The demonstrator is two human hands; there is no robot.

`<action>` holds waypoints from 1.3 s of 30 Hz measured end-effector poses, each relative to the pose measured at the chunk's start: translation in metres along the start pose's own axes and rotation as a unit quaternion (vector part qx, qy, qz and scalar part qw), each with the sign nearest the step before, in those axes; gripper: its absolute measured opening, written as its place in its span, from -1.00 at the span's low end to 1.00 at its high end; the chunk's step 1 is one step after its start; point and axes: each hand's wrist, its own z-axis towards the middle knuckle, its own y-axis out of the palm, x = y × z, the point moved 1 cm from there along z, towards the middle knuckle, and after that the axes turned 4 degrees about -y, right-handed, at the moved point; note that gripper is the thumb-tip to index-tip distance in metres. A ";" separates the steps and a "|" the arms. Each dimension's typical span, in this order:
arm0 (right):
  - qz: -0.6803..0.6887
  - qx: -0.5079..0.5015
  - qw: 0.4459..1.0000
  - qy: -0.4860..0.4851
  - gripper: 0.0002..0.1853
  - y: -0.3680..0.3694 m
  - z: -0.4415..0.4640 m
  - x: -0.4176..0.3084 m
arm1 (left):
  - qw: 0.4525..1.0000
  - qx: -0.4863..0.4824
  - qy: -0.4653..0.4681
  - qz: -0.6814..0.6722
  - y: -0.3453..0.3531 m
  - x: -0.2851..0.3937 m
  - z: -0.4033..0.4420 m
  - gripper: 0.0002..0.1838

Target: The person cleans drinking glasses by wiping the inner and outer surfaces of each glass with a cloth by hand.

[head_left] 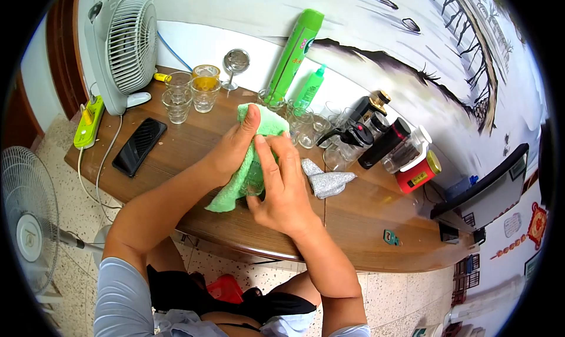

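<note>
A light green cloth is bunched around a clear drinking glass above the front part of the wooden table. My left hand is closed on the cloth, its thumb pointing up along the fabric. On the other side, my right hand grips the glass, fingers curved over it and touching the cloth near the top. Part of the glass is hidden by the fingers and cloth. A silvery-grey cloth lies on the table just right of my right hand.
Glasses stand at the back left, near a phone and a fan. Behind my hands are more glasses and a tall green spray can. A glass pot, a black flask and a red tin stand right.
</note>
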 end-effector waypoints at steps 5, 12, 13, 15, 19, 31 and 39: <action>-0.007 0.032 0.997 0.068 0.14 -0.008 0.001 0.001 | 0.999 -0.036 0.000 0.041 0.002 -0.017 0.005 -0.10; -0.086 0.098 0.988 0.083 0.09 -0.014 0.000 0.018 | 0.970 -0.054 0.050 0.230 0.003 -0.033 -0.001 -0.40; -0.083 0.089 0.989 0.087 0.11 -0.013 0.000 0.017 | 0.969 -0.048 0.045 0.240 0.001 -0.032 0.000 -0.40; -0.056 0.066 0.994 0.071 0.13 -0.010 0.000 0.015 | 0.974 -0.028 0.040 0.221 0.000 -0.032 0.000 -0.40; 0.001 0.034 0.999 0.027 0.22 -0.006 0.000 0.007 | 0.996 -0.002 0.016 0.085 -0.003 -0.029 0.003 -0.40; 0.018 0.030 0.999 0.037 0.28 -0.005 0.004 0.005 | 0.964 -0.089 -0.093 -0.235 -0.003 0.004 0.005 0.04; 0.002 0.079 0.984 0.157 0.10 -0.015 -0.002 0.016 | 0.992 -0.085 -0.097 -0.013 0.005 -0.020 -0.001 -0.18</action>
